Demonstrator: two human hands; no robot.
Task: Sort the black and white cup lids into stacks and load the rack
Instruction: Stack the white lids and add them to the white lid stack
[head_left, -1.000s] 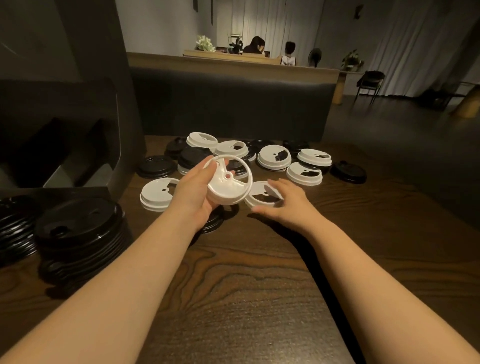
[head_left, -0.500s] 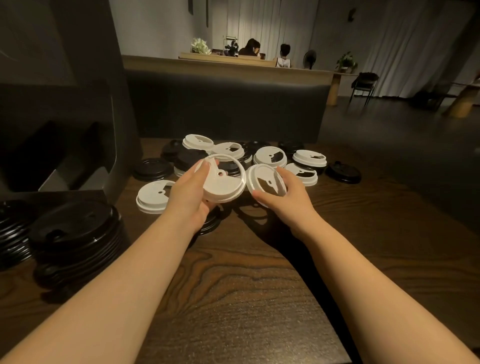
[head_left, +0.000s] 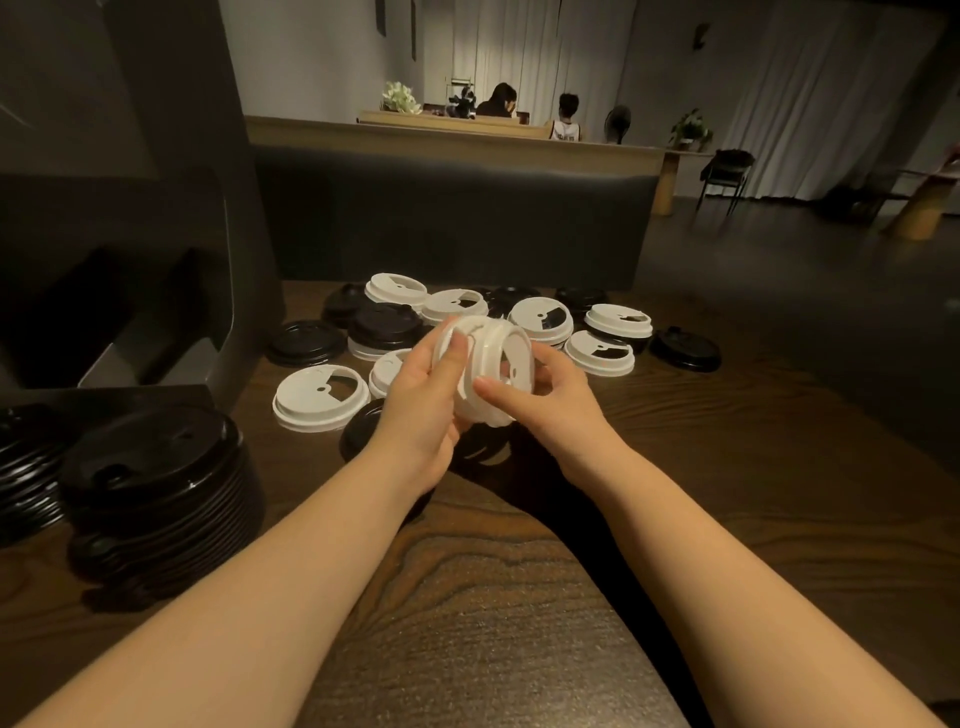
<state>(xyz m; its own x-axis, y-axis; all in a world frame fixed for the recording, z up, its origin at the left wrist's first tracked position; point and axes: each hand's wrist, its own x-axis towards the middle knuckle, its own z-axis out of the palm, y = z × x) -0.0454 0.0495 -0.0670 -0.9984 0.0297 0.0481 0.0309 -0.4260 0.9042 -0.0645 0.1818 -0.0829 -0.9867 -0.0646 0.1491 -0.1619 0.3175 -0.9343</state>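
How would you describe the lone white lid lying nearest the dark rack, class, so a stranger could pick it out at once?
Start at the dark rack on the left of the wooden table. Just right of its base, in front of the scattered lids, lies a white lid flat on the wood, left of the left hand. Unlike the other white lids, it sits alone at the near left edge, on no other lid.

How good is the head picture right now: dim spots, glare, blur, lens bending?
Head view: dim, warm light; the white lids held in the left hand and right hand are slightly blurred. The black lid stack shows small glints, but its edges merge into shadow. The hands cast a dark shadow on the table. Wide-angle bending curves the edges; the curtains behind are brightest.
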